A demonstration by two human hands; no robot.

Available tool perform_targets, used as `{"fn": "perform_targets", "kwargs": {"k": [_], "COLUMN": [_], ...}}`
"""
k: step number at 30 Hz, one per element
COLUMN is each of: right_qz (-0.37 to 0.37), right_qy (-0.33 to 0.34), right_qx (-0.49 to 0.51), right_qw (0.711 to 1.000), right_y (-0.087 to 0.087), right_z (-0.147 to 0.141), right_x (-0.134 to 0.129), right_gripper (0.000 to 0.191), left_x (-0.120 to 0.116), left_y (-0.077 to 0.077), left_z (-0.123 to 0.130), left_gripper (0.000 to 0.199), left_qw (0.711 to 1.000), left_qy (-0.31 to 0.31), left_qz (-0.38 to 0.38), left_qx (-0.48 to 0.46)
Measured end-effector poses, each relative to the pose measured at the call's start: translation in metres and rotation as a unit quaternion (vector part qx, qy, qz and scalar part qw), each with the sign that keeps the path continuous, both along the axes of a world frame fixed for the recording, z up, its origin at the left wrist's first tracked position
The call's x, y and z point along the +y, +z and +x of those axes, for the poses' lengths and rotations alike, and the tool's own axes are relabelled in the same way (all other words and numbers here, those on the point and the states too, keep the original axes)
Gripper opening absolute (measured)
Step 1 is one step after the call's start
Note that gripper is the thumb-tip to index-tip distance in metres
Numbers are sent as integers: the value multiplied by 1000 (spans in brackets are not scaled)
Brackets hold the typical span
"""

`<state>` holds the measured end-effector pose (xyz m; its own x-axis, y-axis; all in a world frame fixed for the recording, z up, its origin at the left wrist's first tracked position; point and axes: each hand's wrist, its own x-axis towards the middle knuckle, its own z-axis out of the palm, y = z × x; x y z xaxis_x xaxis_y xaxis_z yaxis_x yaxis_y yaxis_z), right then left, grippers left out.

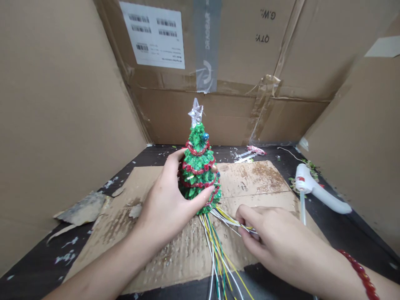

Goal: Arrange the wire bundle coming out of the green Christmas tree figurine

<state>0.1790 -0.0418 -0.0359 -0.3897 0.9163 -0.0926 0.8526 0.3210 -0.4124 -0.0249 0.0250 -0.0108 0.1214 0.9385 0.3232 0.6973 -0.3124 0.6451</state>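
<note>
A left hand (175, 189) curls around a small green Christmas tree (200, 179) while a right hand (270, 233) pinches wires.

Well to the left of the tree, a torn scrap (81, 207) lies partly on the dark desk (31, 275) and by the edge of a worn cardboard sheet (175, 258). Next to the tree, the left hand grasps its side, thumb across the lower front. The tree is upright over the sheet, with red garlands and a clear star (196, 113) on top. Loose white, yellow and green wires (218, 254) fan out from below the tree, toward the wearer. Right of the tree, the right hand grips a white-and-yellow bundle (229, 218) between thumb and fingers. Farther right of the tree lies a white glue gun (321, 191).
</note>
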Motion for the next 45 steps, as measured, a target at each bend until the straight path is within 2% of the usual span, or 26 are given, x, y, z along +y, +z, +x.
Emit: {"fn": "perform_targets", "kwargs": {"k": [8,18,33,45], "right_qz": [34,40,82,103], "right_qy": [2,29,54,76], "right_qx": [-18,-69,-105,-95], "right_qw": [999,996,990,987], "right_y": [-2,0,0,0], "right_z": [0,-1,-1,-2], "right_x": [-2,-3,-5,-9], "right_gripper": [15,27,25,25], "left_x": [1,2,0,1], "left_y": [1,0,2,1], "left_z": [-2,0,0,-1], "left_gripper": [70,71,71,70], "left_qw": [998,998,998,998], "left_qy": [-1,0,13,2], "left_qz": [-11,2,-9,4], "left_qx": [57,59,55,63]}}
